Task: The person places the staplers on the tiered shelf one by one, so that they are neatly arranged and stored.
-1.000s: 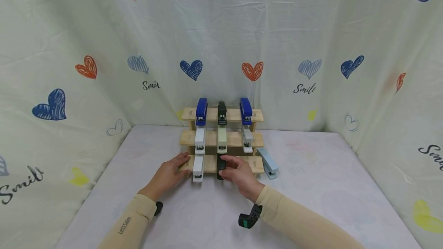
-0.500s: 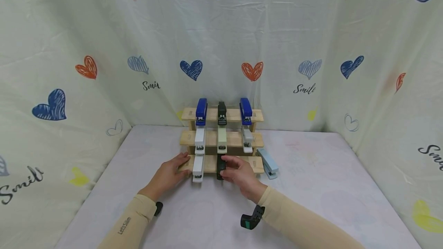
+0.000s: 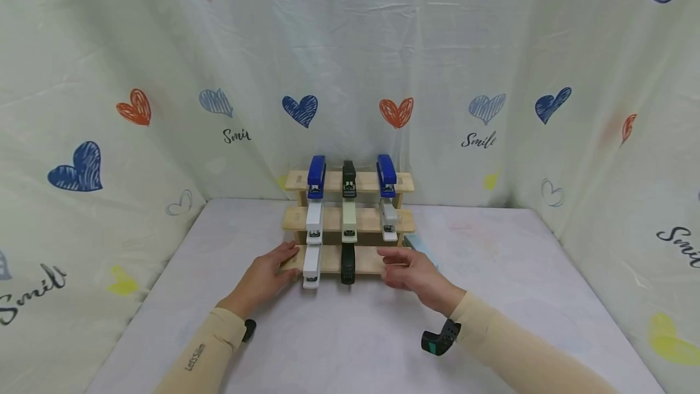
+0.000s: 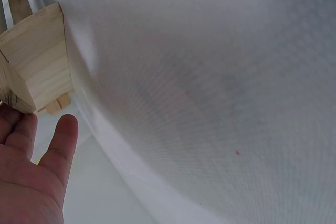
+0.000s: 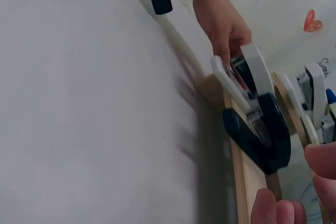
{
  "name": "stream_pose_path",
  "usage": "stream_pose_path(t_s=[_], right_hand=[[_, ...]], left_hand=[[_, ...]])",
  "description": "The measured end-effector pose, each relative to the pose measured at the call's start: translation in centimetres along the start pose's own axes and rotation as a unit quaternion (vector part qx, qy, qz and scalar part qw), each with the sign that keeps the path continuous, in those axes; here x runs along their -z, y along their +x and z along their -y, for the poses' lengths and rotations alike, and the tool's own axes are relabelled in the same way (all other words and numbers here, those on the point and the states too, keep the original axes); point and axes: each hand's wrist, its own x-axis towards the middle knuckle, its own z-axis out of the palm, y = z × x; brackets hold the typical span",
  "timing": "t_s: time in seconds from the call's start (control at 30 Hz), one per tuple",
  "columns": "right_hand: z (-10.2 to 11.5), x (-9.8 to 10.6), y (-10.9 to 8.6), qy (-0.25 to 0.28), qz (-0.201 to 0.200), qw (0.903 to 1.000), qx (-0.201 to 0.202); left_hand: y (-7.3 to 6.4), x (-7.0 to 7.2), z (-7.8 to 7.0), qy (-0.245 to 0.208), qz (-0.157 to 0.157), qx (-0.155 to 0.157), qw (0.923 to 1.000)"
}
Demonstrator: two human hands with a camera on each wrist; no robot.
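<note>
In the head view, my left hand [image 3: 266, 276] grips the left end of the bottom step of a three-tier wooden rack [image 3: 365, 258], thumb in front and fingers behind. My right hand [image 3: 418, 276] hovers by that step's right part, fingers slightly bent and holding nothing. It covers most of a light blue stapler [image 3: 414, 242] on the table. On the bottom step lie a white stapler [image 3: 312, 263] and a black stapler [image 3: 347, 262]. The left wrist view shows left fingers [image 4: 23, 132] against the wood. The right wrist view shows right fingertips [image 5: 265, 205] apart from the black stapler [image 5: 273, 135].
The middle step bears a white stapler [image 3: 314, 219], a pale green stapler [image 3: 349, 219] and a grey stapler [image 3: 389, 219]. Two blue staplers [image 3: 316, 175] flank a black one [image 3: 349, 178] on top. A heart-printed curtain [image 3: 350, 65] hangs behind the white table [image 3: 492, 297].
My right hand has let go of the black stapler on the bottom step and moved right, in front of the light blue stapler. My left hand stays on the rack.
</note>
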Motion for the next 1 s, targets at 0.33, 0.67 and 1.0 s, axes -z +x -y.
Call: stream_pose_path(t_s=[0.33, 0.67, 1.0], right_hand=[[-0.4, 6.8, -1.2, -0.025, -0.071, 0.9972, -0.005], [-2.3, 10.4, -0.4, -0.053, -0.118, 0.9897, -0.063], [-3.7, 10.4, 0.6, -0.028, -0.061, 0.995, -0.074]], left_hand=[[0.1, 0.2, -0.3, 0.007, 0.01, 0.006, 0.9999], [0.0, 0.1, -0.3, 0.008, 0.015, 0.016, 0.9997], [0.1, 0.0, -0.2, 0.005, 0.013, 0.015, 0.9998]])
